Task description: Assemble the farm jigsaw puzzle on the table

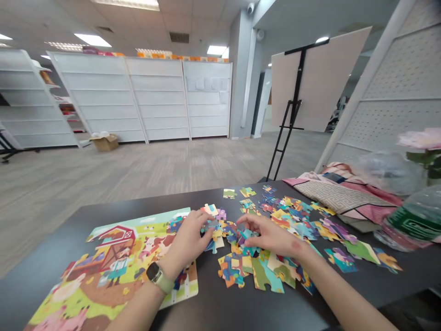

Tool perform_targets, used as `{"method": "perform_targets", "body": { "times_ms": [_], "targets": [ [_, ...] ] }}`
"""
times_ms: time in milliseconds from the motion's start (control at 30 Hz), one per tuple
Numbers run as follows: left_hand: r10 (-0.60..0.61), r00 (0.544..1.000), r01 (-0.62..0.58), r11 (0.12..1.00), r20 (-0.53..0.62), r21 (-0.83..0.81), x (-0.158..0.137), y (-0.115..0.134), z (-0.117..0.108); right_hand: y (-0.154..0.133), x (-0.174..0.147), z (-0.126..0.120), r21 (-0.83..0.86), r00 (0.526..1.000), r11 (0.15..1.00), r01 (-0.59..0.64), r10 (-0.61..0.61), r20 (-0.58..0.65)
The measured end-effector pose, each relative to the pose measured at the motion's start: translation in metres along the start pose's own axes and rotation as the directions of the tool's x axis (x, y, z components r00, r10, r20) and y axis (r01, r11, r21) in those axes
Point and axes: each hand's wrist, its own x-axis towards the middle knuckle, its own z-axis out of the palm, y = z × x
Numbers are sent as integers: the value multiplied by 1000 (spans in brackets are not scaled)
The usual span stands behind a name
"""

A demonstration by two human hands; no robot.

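Observation:
My left hand point(191, 235), with a watch point(158, 277) on its wrist, hovers over or touches puzzle pieces beside the right edge of a farm-scene puzzle board point(113, 271). Its thumb and fingers are apart, with pieces visible between them. Across from it, my right hand point(267, 233) is low over the loose pile of jigsaw puzzle pieces point(299, 216). Its fingers are bent, with a gap between index finger and thumb, where a teal puzzle piece point(245, 235) shows. Whether either hand grips a piece is unclear. The board shows a red barn, a farmer and animals.
Puzzle pieces spread over the dark table point(138, 205), some near its far edge. At right lie a pink patterned cloth point(354, 195) and a plastic bottle point(413, 218) by a pink flower point(422, 138). Beyond stand an easel point(296, 92) and white shelving point(156, 99).

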Motion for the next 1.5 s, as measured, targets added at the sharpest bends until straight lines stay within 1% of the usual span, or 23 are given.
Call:
{"method": "perform_targets", "body": {
  "times_ms": [67,100,167,233,300,400,467,600,833,967,1033,1133,1200,1233,1267,1333,1400,1467,1500],
  "targets": [
    [57,997,-55,998,51,-41,-3,11,3,1,2,3,113,1000,993,30,-30,3],
    [85,993,-81,995,83,-57,-4,16,4,2,3,5,138,999,990,32,-32,-1],
    [129,983,-118,989,132,-84,-7,25,8,2,4,7,135,999,990,27,-23,-30],
    [145,977,-128,985,156,-112,-8,30,11,1,6,8,124,997,992,27,-18,-73],
    [130,981,-109,983,142,-145,-9,32,14,0,6,8,136,995,990,42,-29,-96],
    [96,988,-73,979,118,-188,-9,33,18,-4,7,8,144,996,988,46,-34,-85],
    [94,990,-70,976,105,-208,-9,35,21,-5,8,8,126,997,991,45,-35,-75],
    [104,990,-82,974,93,-213,-9,36,23,-5,8,10,90,996,994,62,-56,-71],
    [88,991,-65,975,101,-211,-9,37,22,-2,8,13,106,996,992,65,-58,-63],
    [57,993,-31,969,102,-244,-9,39,25,-6,8,14,132,998,989,70,-68,-14],
    [42,993,-10,962,111,-273,-9,41,24,-9,8,15,127,996,988,84,-84,-10],
    [7,997,20,947,83,-322,-5,40,16,-10,7,14,129,996,988,81,-75,-55],
    [-61,998,64,931,20,-358,-2,37,8,-10,6,12,81,995,995,62,-56,-78],
    [-106,994,91,921,-17,-378,0,35,3,-9,5,11,20,995,998,57,-56,-77],
    [-147,988,117,912,-46,-394,1,32,0,-8,4,10,-55,996,997,60,-63,-62],
    [-192,979,150,908,-71,-392,3,25,-5,-7,1,8,-195,997,978,79,-80,4],
    [-196,978,162,932,-76,-323,4,18,-6,-5,-3,7,-268,992,958,106,-85,90],
    [-171,982,153,971,-84,-185,4,10,-5,-4,-5,7,-282,986,953,111,-69,154],
    [-158,983,147,982,-90,-116,3,7,-4,-5,-5,7,-280,984,954,107,-62,164]
  ]
}}
